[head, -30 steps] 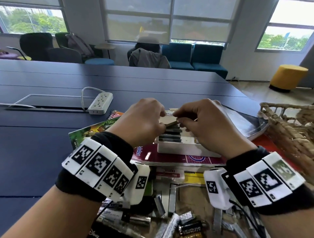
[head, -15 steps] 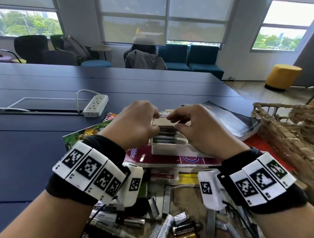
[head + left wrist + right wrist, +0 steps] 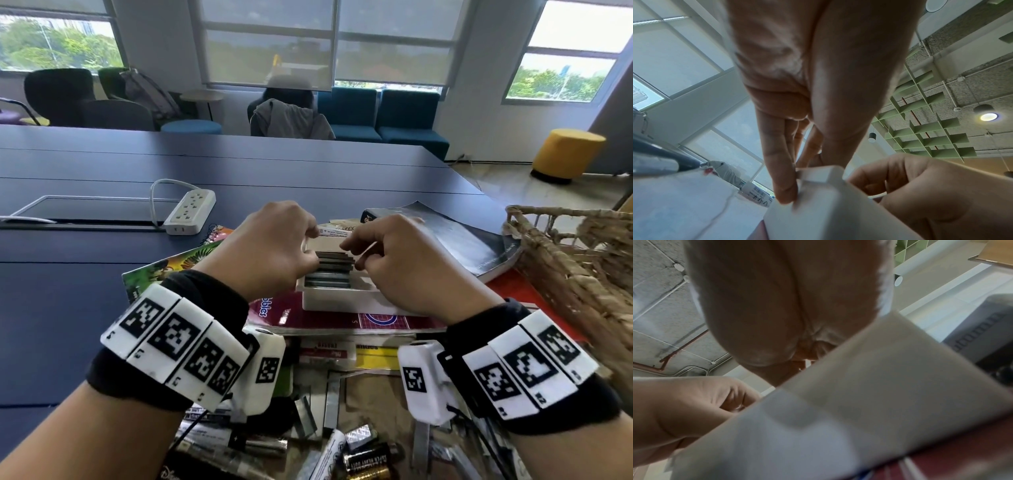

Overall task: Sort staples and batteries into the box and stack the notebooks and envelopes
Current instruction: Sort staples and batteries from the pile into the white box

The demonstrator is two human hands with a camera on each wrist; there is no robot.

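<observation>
Wicker basket (image 3: 579, 270) right of box (image 3: 339, 301); power strip (image 3: 190, 212) left.

The head view looks forward and down across the bench (image 3: 85, 291) from above, both wrists near, windows far. The left wrist view looks up from close under the left hand (image 3: 818, 81) toward blinds and ceiling. The right wrist view looks up from under the right hand (image 3: 787, 296), very close. All three share the white box (image 3: 339, 301) and both hands.
</observation>
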